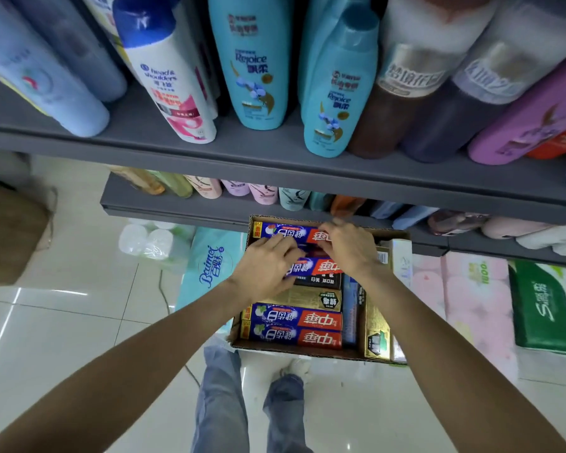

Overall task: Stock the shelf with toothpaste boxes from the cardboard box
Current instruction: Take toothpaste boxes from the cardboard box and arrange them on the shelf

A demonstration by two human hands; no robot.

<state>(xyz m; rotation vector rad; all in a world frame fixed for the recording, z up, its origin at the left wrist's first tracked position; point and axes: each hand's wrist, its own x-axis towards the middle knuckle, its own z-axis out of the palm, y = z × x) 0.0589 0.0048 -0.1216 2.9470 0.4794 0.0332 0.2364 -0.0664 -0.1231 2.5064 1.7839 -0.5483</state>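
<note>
You are gripping blue-and-red toothpaste boxes [303, 267] in the cardboard box [307, 352], left hand [264, 265] and right hand [347, 244] fingers curled around them; next lift shelfward.

Bare forearms; faded blue jeans [221, 403]; white shoes [296, 366]

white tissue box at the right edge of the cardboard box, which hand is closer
Right. The right hand lies just left of the white tissue box; the left hand is further left, over the blue-and-red toothpaste boxes.
</note>
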